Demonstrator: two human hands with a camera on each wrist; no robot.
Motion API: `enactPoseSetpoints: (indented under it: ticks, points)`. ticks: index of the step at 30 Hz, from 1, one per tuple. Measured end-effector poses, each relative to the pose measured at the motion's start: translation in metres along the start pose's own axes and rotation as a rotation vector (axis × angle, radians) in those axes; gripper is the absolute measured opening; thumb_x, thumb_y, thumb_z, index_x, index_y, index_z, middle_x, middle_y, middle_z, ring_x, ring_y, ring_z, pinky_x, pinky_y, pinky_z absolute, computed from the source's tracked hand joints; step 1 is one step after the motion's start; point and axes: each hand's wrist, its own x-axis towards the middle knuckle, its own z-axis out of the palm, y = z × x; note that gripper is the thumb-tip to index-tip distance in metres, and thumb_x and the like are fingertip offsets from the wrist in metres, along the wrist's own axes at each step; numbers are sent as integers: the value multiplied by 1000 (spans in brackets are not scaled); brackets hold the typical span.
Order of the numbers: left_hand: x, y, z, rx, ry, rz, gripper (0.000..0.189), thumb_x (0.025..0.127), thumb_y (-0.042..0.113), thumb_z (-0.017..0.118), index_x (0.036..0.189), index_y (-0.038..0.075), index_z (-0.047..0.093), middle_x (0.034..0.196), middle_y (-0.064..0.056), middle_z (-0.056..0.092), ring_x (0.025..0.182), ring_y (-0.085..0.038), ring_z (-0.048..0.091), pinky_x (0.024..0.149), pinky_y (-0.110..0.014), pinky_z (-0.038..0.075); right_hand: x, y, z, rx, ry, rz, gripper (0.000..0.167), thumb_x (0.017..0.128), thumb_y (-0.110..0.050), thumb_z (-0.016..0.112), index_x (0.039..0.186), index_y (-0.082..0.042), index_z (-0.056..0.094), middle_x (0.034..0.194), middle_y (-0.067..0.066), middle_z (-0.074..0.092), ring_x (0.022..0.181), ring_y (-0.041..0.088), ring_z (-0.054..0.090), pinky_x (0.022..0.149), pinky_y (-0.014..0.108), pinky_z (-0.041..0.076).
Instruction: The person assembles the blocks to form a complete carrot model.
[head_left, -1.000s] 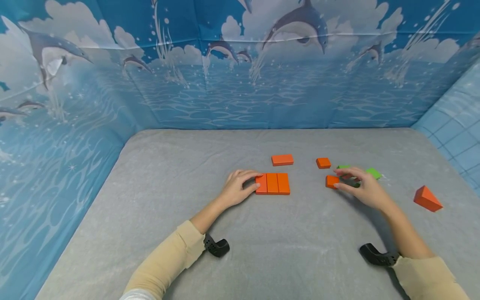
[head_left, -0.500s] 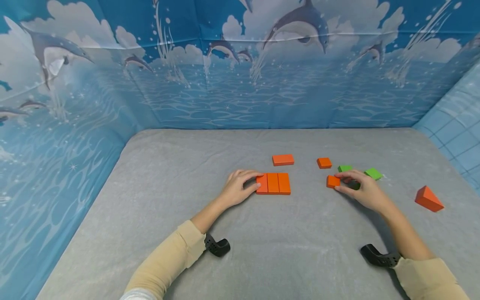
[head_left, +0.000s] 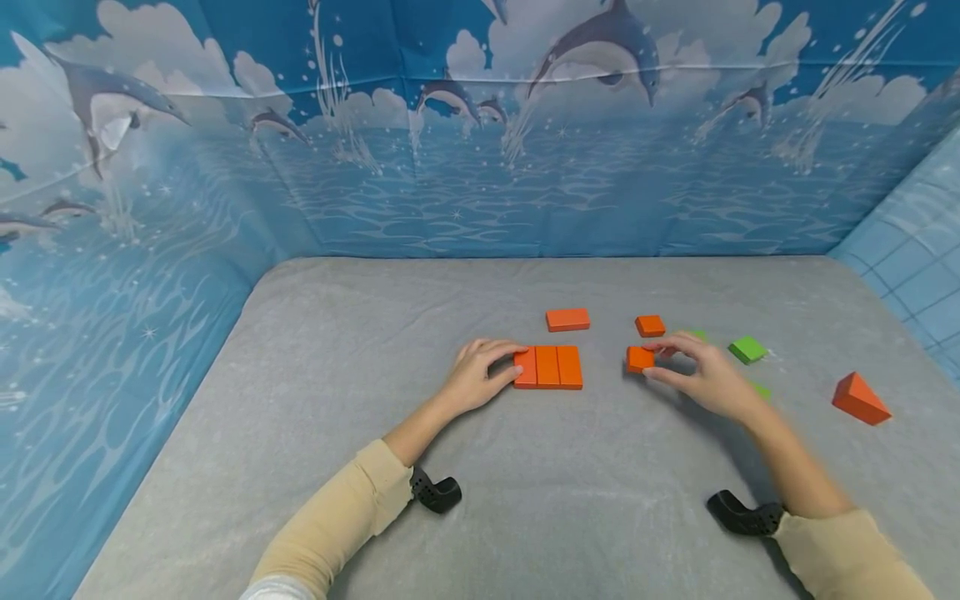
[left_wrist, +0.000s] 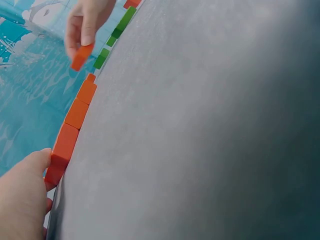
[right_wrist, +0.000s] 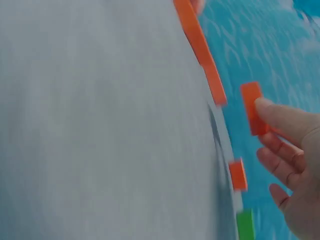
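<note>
In the head view, several orange blocks (head_left: 547,367) lie side by side in a flat row. My left hand (head_left: 480,372) grips the leftmost block of that row with thumb and fingers at its left end. The left wrist view shows the left thumb (left_wrist: 37,162) against this block (left_wrist: 64,145). My right hand (head_left: 705,372) pinches a small orange block (head_left: 640,359) between thumb and fingertips. That block (right_wrist: 254,108) is held above the grey surface, to the right of the row, as the right wrist view also shows.
Behind the row lies a loose orange block (head_left: 567,319), with a smaller orange block (head_left: 649,326) to its right. Green blocks (head_left: 747,349) lie around the right hand, partly hidden by it. An orange triangular block (head_left: 859,400) rests far right. A dolphin-print curtain (head_left: 480,192) borders the grey table (head_left: 360,333).
My right hand has lifted the small orange block and carried it left toward the row, uncovering a green block behind the wrist. The left hand stays at the row.
</note>
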Motion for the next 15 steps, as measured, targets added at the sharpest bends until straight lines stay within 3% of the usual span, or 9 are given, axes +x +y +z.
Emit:
enactPoseSetpoints:
  ticks: [4,15]
  points:
    - [0,-1,1,-2,9,8,36,91,30,57,124,17,58,127,0,55,119,-22,42,103,-44,23,10,-18,14,60,-36,-48,31,78,-4,71,107,-5,63,101,5,60,86,18,51,80,30,40]
    - [0,-1,0,15,3,-13,37,90,32,57,124,18,58,128,0,54,118,-21,42,104,-43,23,28,-58,61,125,-142,-92,30,78,-11,72,106,-5,63,102,4,61,90,20,55,78,39,46]
